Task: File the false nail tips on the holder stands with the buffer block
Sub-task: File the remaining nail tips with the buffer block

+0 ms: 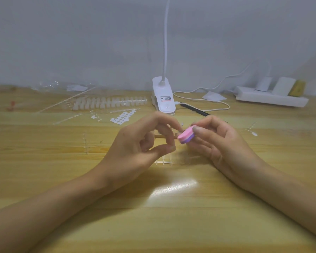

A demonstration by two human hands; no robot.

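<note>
Nearest you, both forearms lie over the wooden table (pixel 171 216) and meet at its middle. Your left hand (pixel 142 141) has its fingers curled and its index finger and thumb closed on a thin holder stand (pixel 163 136). The stand's long axis runs left to right, with its working end pointing at your other hand. The false nail tip on that end is too small and blurred to make out.

Your right hand (pixel 221 143) pinches the pink-and-purple buffer block (pixel 186 136) between thumb and fingertips. The block sits just right of the stand's end, touching it or nearly so, with its pink face tilted up and to the left. The next stroke likely turns on that: the block has to travel across the stand's end, so brace the stand along its length.

A clear plastic strip (pixel 162 163) lies under your hands. Farther back are a sheet of white adhesive tabs (pixel 123 117), rows of clear nail tips (pixel 109 103), a white clip lamp (pixel 163 99), a black pen (pixel 195 110) and a power strip (pixel 270 97).
</note>
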